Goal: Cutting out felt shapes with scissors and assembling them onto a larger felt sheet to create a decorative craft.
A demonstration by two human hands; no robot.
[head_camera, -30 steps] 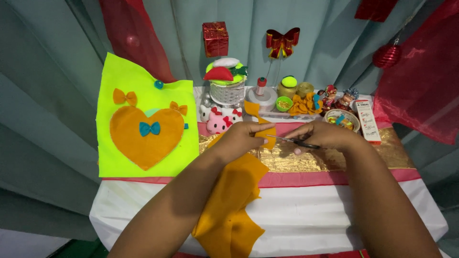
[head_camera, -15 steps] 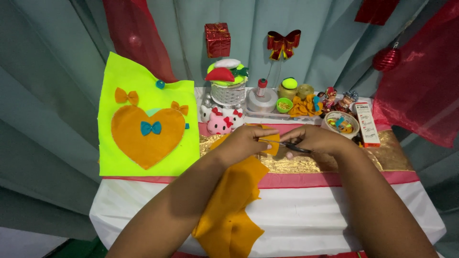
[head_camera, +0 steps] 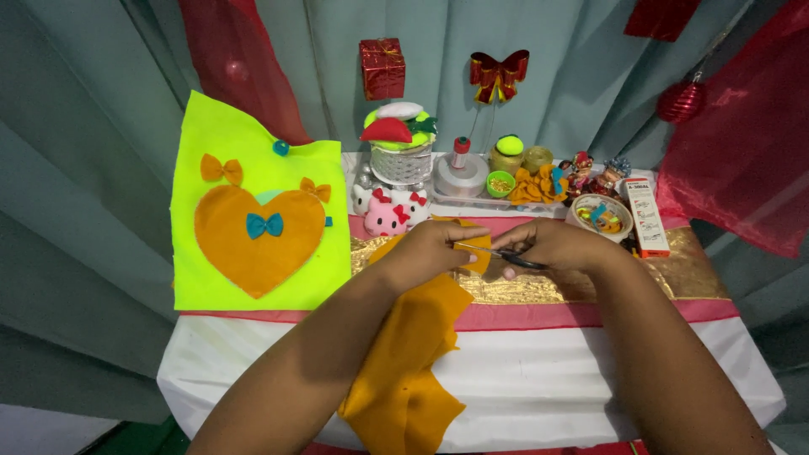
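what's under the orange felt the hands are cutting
Under the orange felt lie the gold strip, a pink band and the white tablecloth. What sits directly beneath the felt is covered and cannot be seen.

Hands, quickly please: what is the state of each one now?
Left hand: fingers closed on the orange felt.
Right hand: fingers closed on the scissors, blades at the felt.

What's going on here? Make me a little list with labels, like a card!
Left hand: holds orange felt, a long piece hanging over the table front
Right hand: works scissors, blades at the felt's top edge
Table: white cloth with pink and gold bands
Left side: neon yellow felt sheet with orange heart and small bows
Behind: two cat plushies, thread spool, small bowls
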